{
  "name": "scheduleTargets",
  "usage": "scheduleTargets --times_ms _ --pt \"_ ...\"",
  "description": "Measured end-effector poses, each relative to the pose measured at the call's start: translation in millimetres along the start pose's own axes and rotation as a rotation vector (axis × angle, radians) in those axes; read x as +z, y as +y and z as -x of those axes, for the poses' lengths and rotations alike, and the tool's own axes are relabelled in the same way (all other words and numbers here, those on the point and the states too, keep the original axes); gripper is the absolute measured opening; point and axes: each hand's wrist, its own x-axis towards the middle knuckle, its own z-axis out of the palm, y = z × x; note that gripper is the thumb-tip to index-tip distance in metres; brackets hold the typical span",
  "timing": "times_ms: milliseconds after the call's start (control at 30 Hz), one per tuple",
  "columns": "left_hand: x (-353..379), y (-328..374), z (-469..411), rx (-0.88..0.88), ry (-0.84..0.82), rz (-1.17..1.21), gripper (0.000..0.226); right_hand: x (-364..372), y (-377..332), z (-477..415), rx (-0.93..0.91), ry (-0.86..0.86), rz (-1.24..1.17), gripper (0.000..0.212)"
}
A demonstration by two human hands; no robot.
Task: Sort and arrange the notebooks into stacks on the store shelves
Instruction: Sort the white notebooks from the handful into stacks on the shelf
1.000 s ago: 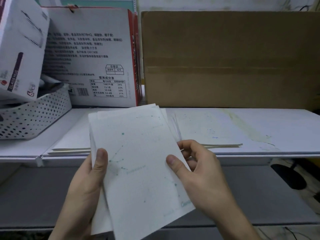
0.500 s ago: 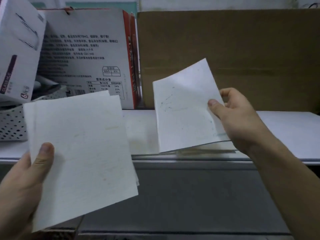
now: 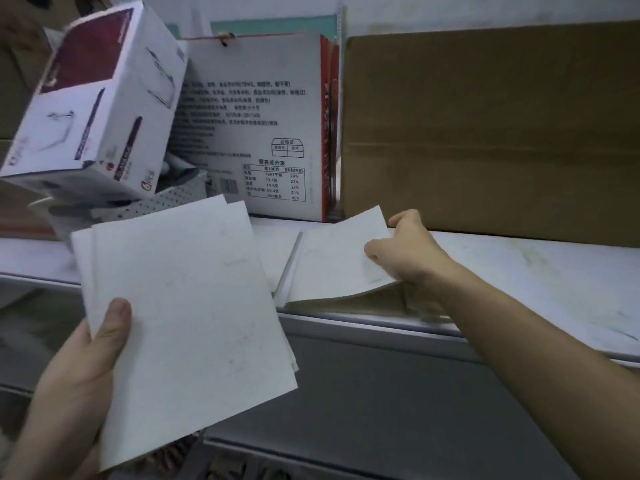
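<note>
Your left hand (image 3: pixel 79 368) grips a small bundle of white notebooks (image 3: pixel 187 323) by its lower left corner, thumb pressed on the top cover and fingers hidden behind. The bundle is held up in front of the white shelf (image 3: pixel 536 271), tilted, with the edges of at least one more notebook peeking out behind the front one at the top and left. Your right hand (image 3: pixel 405 251) reaches over the shelf and pinches a single white notebook (image 3: pixel 336 258) at its right edge, thumb on the cover and fingers curled at the far side. That notebook lies slanted: its left side is down on a low stack of notebooks (image 3: pixel 346 303) at the shelf's front edge, while its right side is lifted, leaving a shadowed gap underneath. Behind the stack, a white carton with printed text and a red side (image 3: pixel 256 126) stands upright, just beside a large brown cardboard box (image 3: pixel 485 126) on its right. To the left, a white and maroon box (image 3: pixel 100 105) sits tilted on a perforated white basket (image 3: pixel 166 206). Below the shelf runs a grey lower shelf (image 3: pixel 381 393).
</note>
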Motion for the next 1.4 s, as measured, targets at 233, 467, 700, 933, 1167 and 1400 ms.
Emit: scheduleTargets --times_ms 233,467,700,933,1167,1400 --pt "50.1 22.5 18.9 0.087 -0.034 0.037 0.099 -1.2 -7.5 20.1 -0.165 0.061 0.838 0.043" --pt "96.7 23.3 18.5 0.054 -0.136 0.105 0.038 -0.8 -2.9 96.3 -0.276 -0.149 -0.116 0.050" --pt "155.1 2.6 20.3 -0.054 -0.325 0.174 0.046 -13.7 46.4 138.2 -0.290 0.264 -0.259 0.035" --pt "210.9 -11.5 34.5 -0.060 -0.334 0.170 0.046 -123.0 73.1 138.1 -0.117 0.279 -0.235 0.013" --pt "229.5 -19.1 43.5 -0.031 -0.202 0.187 0.050 -242.8 119.3 60.5 0.141 0.311 -0.094 0.018" --pt "219.5 -62.6 53.0 -0.064 -0.166 0.093 0.086 -233.3 146.0 24.7 0.153 0.175 0.216 0.016"
